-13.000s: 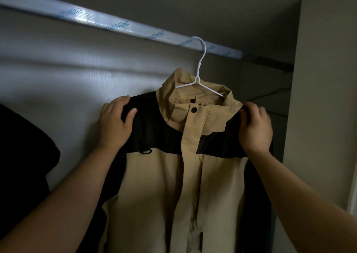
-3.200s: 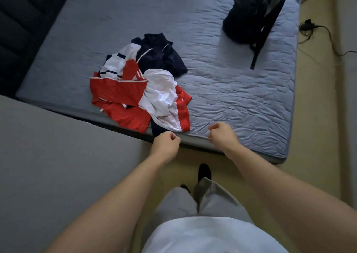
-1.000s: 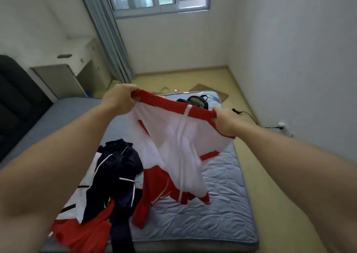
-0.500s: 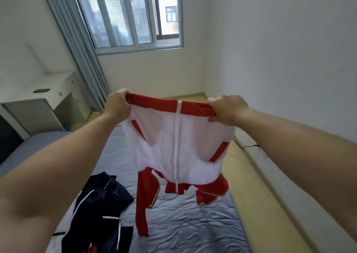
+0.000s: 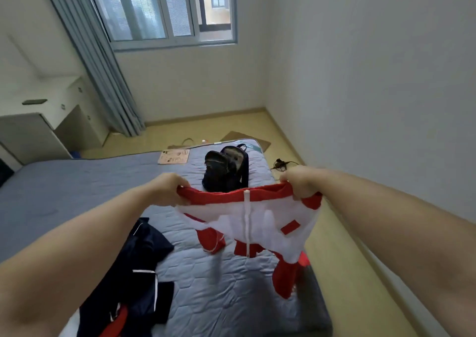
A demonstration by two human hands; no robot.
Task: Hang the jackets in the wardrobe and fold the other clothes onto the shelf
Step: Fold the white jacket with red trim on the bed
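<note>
The red-and-white garment (image 5: 247,223) hangs in the air over the bed (image 5: 77,182), stretched between both hands. The left hand (image 5: 167,189) has a clenched grip on the red band at its ten o'clock corner. The right hand (image 5: 298,184) has fingers curled over the same band at two o'clock.

The cloth looks thin, smooth and slippery. It has white panels with red trim, a thicker ribbed red band along the held edge, and a white zip running straight down the middle. The full zip suggests a jacket, so it probably belongs on a hanger, and folding it by mistake is one risk. The white face may be the lining; if it is inside out, hanging it that way would leave it wrong.

A red sleeve (image 5: 286,277) dangles at five o'clock, close to the bed's edge. It could swing over the floor (image 5: 347,259) and drag when the garment is carried off. The slick fabric could also slide out of either grip, since only the band is held. The limp body would twist if one side dropped.

At seven o'clock of the garment a heap of dark clothes (image 5: 144,272) with white piping lies crumpled on the quilted grey-blue mattress. It is near enough that a trailing sleeve might snag it. A black backpack (image 5: 226,168), soft and gaping open, sits at twelve o'clock beyond the band, with a flat printed card (image 5: 173,156) at eleven. A pale desk (image 5: 38,120) stands far off at nine o'clock beside the pleated grey curtain (image 5: 103,79).
</note>
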